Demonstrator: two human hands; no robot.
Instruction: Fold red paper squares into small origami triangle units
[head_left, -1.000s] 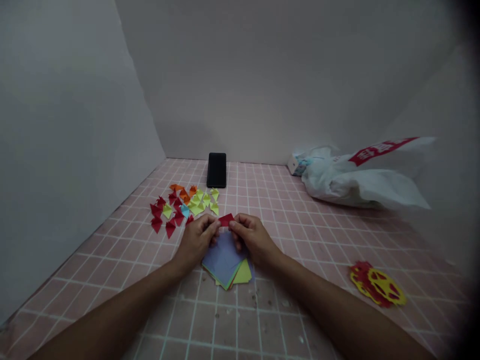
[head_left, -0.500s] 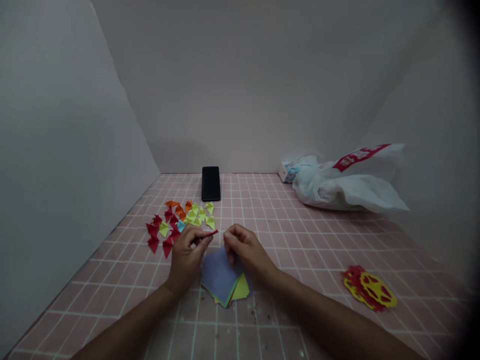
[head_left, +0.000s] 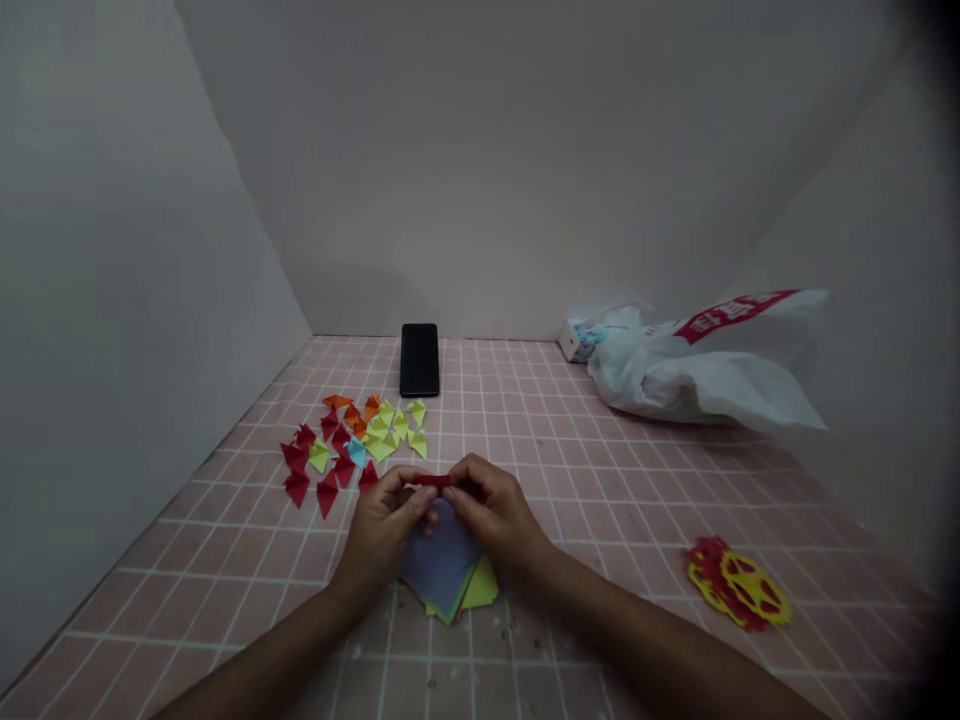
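A small piece of folded red paper (head_left: 433, 481) is stretched between my two hands. My left hand (head_left: 381, 525) pinches its left end between thumb and fingers. At the other end, my right hand (head_left: 491, 508) grips it the same way, so both hands are closed and only the middle of the paper shows. Just below them lies a stack of coloured paper sheets (head_left: 444, 565), lilac on top with green and yellow edges sticking out. Left of my hands, several small folded paper figures (head_left: 326, 492) in red, orange, yellow and blue are spread over the table.
A black phone (head_left: 419, 360) lies at the back of the pink tiled table (head_left: 510, 400). A white plastic bag (head_left: 697, 375) and a small box (head_left: 574, 341) are at the back right. Red and yellow cut-out shapes (head_left: 739, 585) rest on the right side.
My right hand has moved left and taken hold of the red paper's free end. The paper now lies level between both hands. The view has shifted slightly.
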